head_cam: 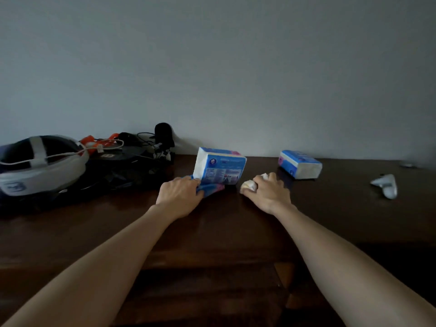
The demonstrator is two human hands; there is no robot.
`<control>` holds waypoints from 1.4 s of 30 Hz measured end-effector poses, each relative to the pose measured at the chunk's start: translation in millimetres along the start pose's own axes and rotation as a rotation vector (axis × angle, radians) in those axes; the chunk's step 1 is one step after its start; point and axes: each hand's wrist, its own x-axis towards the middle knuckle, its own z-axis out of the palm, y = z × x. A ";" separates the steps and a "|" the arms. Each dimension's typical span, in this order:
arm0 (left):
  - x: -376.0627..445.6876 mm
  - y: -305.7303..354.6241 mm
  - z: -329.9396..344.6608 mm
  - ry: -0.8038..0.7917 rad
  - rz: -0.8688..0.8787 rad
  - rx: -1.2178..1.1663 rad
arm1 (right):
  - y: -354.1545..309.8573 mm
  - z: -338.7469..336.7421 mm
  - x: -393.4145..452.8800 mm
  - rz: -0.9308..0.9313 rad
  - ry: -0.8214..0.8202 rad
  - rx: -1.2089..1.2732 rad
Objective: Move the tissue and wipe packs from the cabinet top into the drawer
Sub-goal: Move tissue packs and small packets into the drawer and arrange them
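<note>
Here, in the head view, both bare forearms reach forward over the dark wooden tabletop (224,223) of the cabinet, under a plain grey wall. The left hand (180,193) lies knuckles-up with its grip closed around a flat blue and pink pack (211,188) that rests on the wood. Just behind that hand a blue and white tissue pack (220,166) stands tilted on its edge, touching the flat pack below it. The right hand (270,193) is curled into a fist, its grip tight on a small crumpled white wad (247,185) that pokes out on the thumb side. Further right and back, near the wall, a second tissue pack (300,164) lies flat, apart from both hands. A small white object (385,185) sits well to the right. At the left lies a grey and white headset (40,164) beside a heap of black gear and cables (139,152). The drawer front below is too dark to make out.
</note>
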 end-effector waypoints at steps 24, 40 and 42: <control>-311.0 108.9 -7.1 0.335 -0.294 -0.830 | -34.5 32.2 -312.4 0.170 0.042 1.479; -463.5 -7.7 152.8 -0.028 -0.256 -0.407 | 2.3 253.2 -394.1 0.187 -0.616 1.031; -467.3 -14.2 161.4 -0.055 -0.246 -0.339 | -0.4 274.1 -394.0 0.229 -0.666 0.949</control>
